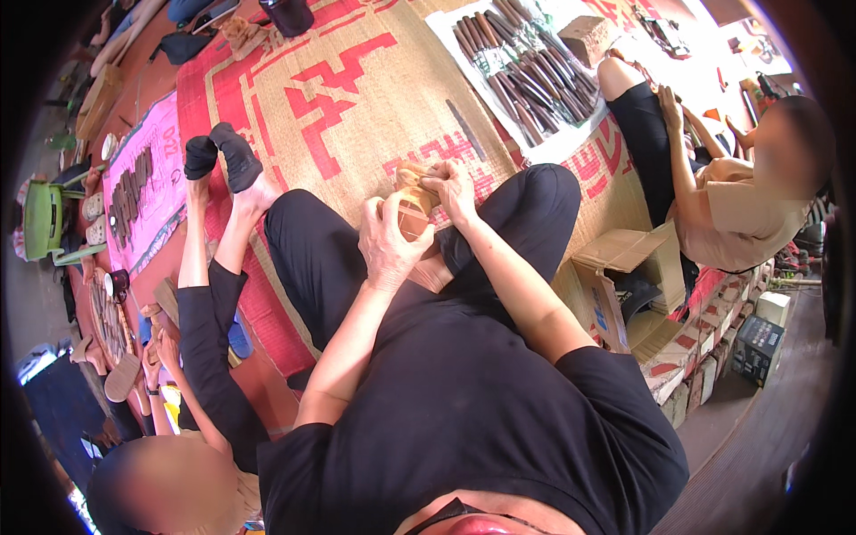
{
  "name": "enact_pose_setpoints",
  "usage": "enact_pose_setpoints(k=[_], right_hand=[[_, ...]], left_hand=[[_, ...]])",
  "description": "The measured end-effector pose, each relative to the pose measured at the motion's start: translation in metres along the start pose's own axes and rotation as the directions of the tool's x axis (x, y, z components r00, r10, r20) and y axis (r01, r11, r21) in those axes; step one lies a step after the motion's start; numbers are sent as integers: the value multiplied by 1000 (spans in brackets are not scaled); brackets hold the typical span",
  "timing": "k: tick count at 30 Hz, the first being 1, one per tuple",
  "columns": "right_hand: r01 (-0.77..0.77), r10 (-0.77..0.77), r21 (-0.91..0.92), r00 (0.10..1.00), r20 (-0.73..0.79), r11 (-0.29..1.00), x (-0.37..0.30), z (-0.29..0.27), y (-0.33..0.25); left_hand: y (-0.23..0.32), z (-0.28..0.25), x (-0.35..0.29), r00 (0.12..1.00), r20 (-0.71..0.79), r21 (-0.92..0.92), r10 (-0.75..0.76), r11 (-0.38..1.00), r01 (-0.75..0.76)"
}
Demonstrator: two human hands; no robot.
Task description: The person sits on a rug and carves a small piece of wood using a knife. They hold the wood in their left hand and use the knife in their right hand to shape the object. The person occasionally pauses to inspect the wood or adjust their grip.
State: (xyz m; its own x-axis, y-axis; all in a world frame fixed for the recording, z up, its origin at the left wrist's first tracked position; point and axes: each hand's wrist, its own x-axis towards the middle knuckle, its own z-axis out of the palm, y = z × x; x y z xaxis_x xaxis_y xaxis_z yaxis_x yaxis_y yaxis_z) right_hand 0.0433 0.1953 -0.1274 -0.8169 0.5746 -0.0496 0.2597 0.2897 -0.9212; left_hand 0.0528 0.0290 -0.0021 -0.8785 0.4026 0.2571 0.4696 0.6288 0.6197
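Above my crossed legs, my left hand (392, 241) is closed round a small carved wooden piece (413, 221). Its flat, reddish-brown end, marked with thin lines, faces me, while its paler, rounded part points away. My right hand (452, 189) is at the upper right side of the piece, fingers drawn together in a pinch against it. Whether something small sits between those fingertips is hidden.
Many wooden-handled carving tools (526, 71) lie on a white sheet at the far right, beside a wooden block (588, 40). An open cardboard box (615, 294) stands by my right knee. People sit on both sides. A pink cloth (143, 201) holds more tools.
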Motion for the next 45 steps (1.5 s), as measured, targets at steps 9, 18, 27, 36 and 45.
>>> enact_pose_setpoints(k=[9,18,27,36,45], right_hand=[[-275,158,539,954,253,796,8,-16,4],[-377,381,224,924,23,899,19,-6,-18],[-21,36,393,999,-33,919,3,-3,19],[-350,269,613,937,223,709,7,-20,10],[-382,370,678,913,172,627,10,-9,26]], left_hand=[[2,-3,-2,999,-3,-5,-53,999,53],[7,1,0,999,28,40,-29,999,28],[-3,-1,-1,999,13,-18,-33,999,33],[-10,0,-1,997,-29,-38,-70,997,69],[-5,2,-2,992,-86,-16,-87,996,86]])
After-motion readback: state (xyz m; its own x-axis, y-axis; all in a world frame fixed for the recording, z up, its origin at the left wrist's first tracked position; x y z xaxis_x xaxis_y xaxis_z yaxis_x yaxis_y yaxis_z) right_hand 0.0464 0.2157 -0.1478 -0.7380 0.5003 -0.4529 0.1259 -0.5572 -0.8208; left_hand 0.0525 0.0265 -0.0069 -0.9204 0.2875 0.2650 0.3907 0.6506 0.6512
